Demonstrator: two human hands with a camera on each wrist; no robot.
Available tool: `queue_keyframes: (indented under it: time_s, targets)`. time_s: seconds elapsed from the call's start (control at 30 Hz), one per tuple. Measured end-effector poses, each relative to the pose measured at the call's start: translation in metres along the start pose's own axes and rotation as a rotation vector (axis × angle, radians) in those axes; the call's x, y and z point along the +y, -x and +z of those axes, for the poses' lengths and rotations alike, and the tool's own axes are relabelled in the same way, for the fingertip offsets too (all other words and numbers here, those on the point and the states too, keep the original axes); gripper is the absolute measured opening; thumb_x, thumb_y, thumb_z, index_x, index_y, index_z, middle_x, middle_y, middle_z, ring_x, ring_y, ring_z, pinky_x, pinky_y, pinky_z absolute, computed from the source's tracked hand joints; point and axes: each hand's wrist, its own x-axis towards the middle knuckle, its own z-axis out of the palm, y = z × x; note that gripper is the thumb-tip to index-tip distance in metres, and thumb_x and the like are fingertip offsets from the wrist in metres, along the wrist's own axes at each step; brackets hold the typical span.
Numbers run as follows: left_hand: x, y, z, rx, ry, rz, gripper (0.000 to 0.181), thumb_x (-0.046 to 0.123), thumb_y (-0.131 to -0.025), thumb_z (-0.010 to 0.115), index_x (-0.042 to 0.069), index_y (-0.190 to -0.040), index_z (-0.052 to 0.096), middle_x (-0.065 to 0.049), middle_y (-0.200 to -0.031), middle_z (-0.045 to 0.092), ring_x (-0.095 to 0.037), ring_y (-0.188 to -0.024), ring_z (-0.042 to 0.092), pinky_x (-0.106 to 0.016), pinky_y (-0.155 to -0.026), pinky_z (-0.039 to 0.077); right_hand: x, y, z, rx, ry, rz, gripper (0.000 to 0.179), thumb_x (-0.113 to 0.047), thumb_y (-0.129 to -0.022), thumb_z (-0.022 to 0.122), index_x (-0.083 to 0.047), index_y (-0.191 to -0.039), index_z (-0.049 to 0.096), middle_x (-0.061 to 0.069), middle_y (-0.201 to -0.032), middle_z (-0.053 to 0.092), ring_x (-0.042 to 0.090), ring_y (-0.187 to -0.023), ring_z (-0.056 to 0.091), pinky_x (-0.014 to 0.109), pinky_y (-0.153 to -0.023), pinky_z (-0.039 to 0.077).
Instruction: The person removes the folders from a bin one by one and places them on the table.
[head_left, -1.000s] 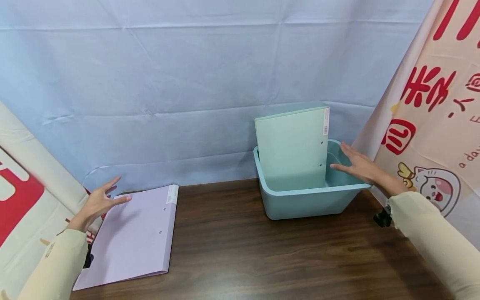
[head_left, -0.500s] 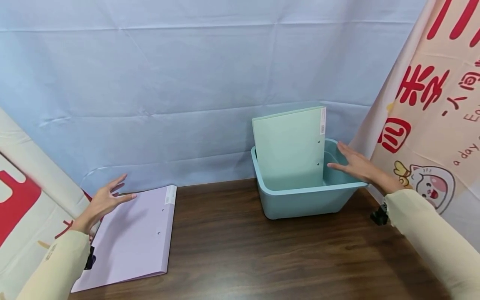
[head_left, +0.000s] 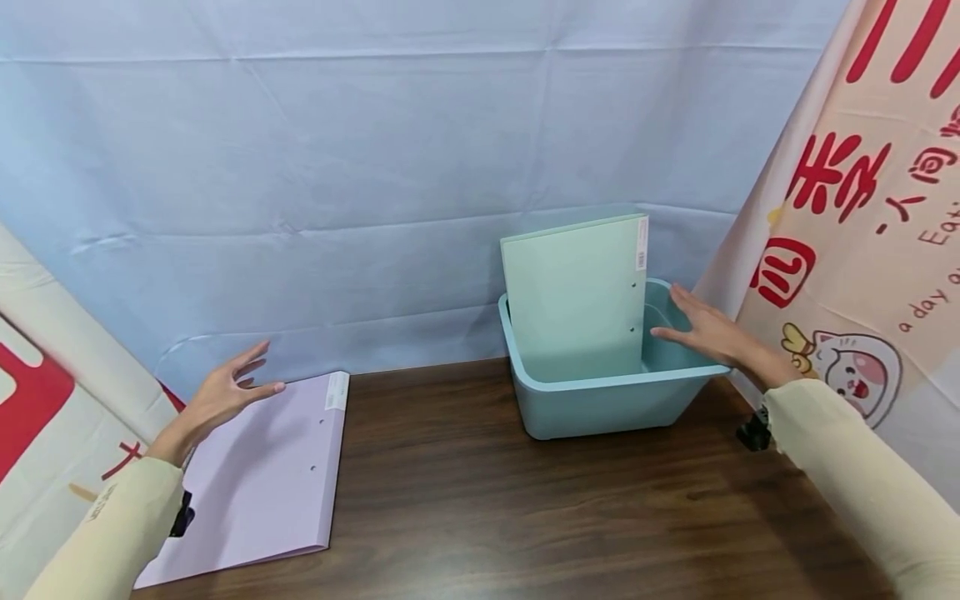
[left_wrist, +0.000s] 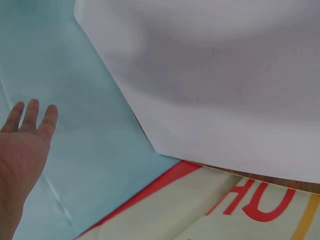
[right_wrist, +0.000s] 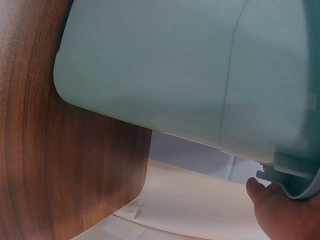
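My left hand (head_left: 225, 396) hovers over the upper left part of a lilac file folder (head_left: 262, 475), thumb and fingers spread and holding nothing. In the left wrist view that folder (left_wrist: 225, 120) fills the upper right, apart from the hand (left_wrist: 22, 150). On the right, my right hand (head_left: 708, 333) grips the right rim of a blue-green plastic bin (head_left: 600, 412). Its thumb reaches over the inside, while the right wrist view shows fingers (right_wrist: 254, 189) bent under the rim. A mint green file folder (head_left: 573, 292) stands in the bin, leaning to the left side.
Both folders lie or stand on a dark brown wooden table (head_left: 450, 500) or in the bin on it. A pale blue cloth (head_left: 337, 167) hangs behind. Printed cloth (head_left: 847, 275) closes in the right side, and another printed cloth (head_left: 45, 433) the left.
My left hand has moved right and slightly up over the lilac folder. The right hand stays on the bin's rim; the whole scene shifts slightly left as the head turns.
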Motion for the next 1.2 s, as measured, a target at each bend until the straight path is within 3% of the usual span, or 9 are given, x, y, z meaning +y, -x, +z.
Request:
queue_keyframes:
  time_s: [0.67,1.2]
  targets:
    - [0.024,-0.006,0.02,-0.011,0.024,0.133,0.095,0.029,-0.097,0.08,0.011,-0.17,0.022,-0.019,-0.173,0.028,-0.051,-0.151,0.036,-0.063,-0.117,0.037,0.0,-0.001,0.002,-0.001,0.004,0.007,0.109,-0.056,-0.102,0.063,-0.003,-0.169,-0.006,0.028,-0.174,-0.004,0.06,-0.156,0.007,0.085,-0.112,0.016]
    - [0.048,-0.008,0.03,-0.041,0.07,0.21,0.093,0.026,-0.096,0.081,0.01,-0.169,0.026,-0.017,-0.173,0.029,-0.044,-0.153,0.037,-0.062,-0.119,0.036,0.001,0.0,0.001,-0.015,0.005,-0.008,0.11,-0.057,-0.102,0.062,-0.004,-0.168,-0.008,0.026,-0.174,-0.007,0.059,-0.156,0.004,0.085,-0.113,0.014]
